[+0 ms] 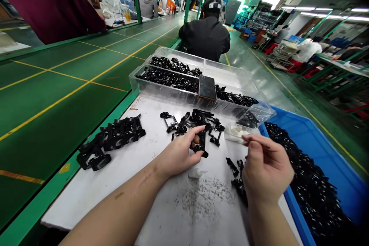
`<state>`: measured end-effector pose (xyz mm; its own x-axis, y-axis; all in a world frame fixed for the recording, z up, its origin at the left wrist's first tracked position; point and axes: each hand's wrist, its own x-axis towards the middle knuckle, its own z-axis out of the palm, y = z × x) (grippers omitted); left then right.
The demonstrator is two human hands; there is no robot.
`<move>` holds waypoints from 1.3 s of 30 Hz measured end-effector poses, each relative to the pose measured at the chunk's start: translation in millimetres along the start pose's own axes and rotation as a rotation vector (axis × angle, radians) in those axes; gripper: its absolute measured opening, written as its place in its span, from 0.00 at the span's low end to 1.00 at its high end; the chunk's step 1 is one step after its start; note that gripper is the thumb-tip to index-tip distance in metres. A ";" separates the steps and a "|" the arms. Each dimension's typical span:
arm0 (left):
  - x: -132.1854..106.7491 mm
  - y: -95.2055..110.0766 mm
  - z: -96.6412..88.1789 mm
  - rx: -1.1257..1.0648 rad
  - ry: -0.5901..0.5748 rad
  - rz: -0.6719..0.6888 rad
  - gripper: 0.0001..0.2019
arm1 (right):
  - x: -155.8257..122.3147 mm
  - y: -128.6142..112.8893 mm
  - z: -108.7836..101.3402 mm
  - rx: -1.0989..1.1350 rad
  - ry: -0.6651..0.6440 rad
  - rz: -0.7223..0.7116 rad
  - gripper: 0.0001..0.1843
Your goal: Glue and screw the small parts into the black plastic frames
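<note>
**Left hand (180, 153) pinches a black plastic frame (199, 145); right hand (266, 169) pinches a thin pick (257, 144).**

The frame is held between the left thumb and fingers just above the middle of the white work table (86, 196). The right thumb and fingertips are pressed together on the pick, which is near the frame but not touching it. A small white bottle (196, 173) lies just below the left hand, and a small clear tray of white material (236, 132) sits farther away, between the hands. Loose black frames (190, 123) lie beyond the hands, with a heap of frames (109, 142) to the left. On the right, a blue crate (317, 153) holds a mound of black parts (305, 188). At the far edge, a phone (207, 87) rests on a clear divided tray (138, 82) of black parts.
</note>
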<state>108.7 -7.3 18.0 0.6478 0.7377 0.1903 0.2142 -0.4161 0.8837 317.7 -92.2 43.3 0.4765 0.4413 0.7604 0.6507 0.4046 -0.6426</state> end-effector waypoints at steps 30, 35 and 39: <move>0.8 -0.5 -1.7 -0.212 0.062 -0.050 0.35 | -13.7 -23.6 8.0 0.123 -0.250 -0.097 0.12; 1.1 -1.5 -1.6 -0.222 0.069 -0.033 0.35 | -15.6 -22.9 8.8 0.160 -0.309 -0.098 0.16; 0.8 -3.3 -1.1 -0.199 0.082 -0.007 0.36 | -14.6 -22.7 9.7 0.194 -0.269 -0.094 0.15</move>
<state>107.7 -4.7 15.7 0.5837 0.7841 0.2112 0.0648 -0.3042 0.9504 290.2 -100.1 45.9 0.2298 0.5799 0.7816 0.5476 0.5868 -0.5964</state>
